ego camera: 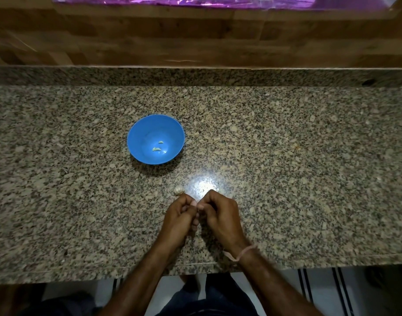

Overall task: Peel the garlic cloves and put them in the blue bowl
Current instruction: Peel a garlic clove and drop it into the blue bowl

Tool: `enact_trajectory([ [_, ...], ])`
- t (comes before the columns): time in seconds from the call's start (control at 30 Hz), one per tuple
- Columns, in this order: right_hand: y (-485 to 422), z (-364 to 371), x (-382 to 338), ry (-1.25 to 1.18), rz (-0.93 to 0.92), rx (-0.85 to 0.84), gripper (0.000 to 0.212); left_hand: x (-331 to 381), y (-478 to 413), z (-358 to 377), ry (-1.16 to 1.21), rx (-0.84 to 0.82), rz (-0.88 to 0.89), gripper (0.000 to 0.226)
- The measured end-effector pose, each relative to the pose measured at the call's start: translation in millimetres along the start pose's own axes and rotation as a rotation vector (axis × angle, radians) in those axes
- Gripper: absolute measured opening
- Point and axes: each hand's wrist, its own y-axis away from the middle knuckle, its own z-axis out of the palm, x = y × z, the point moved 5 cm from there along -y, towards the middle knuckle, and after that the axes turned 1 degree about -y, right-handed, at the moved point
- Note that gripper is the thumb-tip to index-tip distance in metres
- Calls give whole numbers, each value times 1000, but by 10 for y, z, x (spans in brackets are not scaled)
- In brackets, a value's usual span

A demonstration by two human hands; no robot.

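1. Granite countertop (pixel 309 156): speckled brown and grey, polished, with a bright patch of lamp glare near the middle of the near edge.
2. Blue bowl (pixel 136 133): stands upright on the countertop, left of centre, about midway between the far and near edges. It is well apart from both hands.
3. Peeled cloves (pixel 158 146): a few small pale pieces lie on the bowl's floor, close together. The exact count is unclear at this size.
4. Garlic bulb (pixel 179 190): a small whitish bulb with its skin on. It rests on the countertop between the bowl and the near edge, just beyond the knuckles of the left hand and touching or nearly touching them.
5. Left hand (pixel 180 213): held above the countertop near the near edge, fingers curled inward, thumb tip pointing to the right.
6. Right hand (pixel 218 210): mirrors the left, fingers curled, its fingertips meeting those of the left hand.
7. Grip: both hands are closed narrow, tip to tip. Whatever sits between the fingertips is hidden, so I cannot tell what they hold, if anything.
8. Thread band (pixel 243 252): pale and pinkish, tied round the right wrist, which is over the near edge.
9. Wooden wall panel (pixel 195 37): rises behind the countertop's far edge. A strip of purple foil (pixel 184 1) runs along its top.
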Motion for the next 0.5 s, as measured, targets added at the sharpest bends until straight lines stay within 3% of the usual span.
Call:
enact_trajectory([
  [0.1,26,-1,52,-55,25,22,20,42,-16,1,-297,-1,122,25],
  [0.17,48,17,137,-125,118,16,16,30,-23,5,-354,-4,153,28],
  [0.3,97,137,295,-423,459,-39,23,65,37,36,-408,92,242,29],
  [0.33,97,136,291,-399,448,-23,23,49,32,30,-425,109,235,29],
  [0.43,67,35,72,-80,113,42,18,-73,-54,29,-301,4,33,30],
  [0.5,40,3,38,-23,48,43,18,-66,-69,40,-239,-24,-31,27],
])
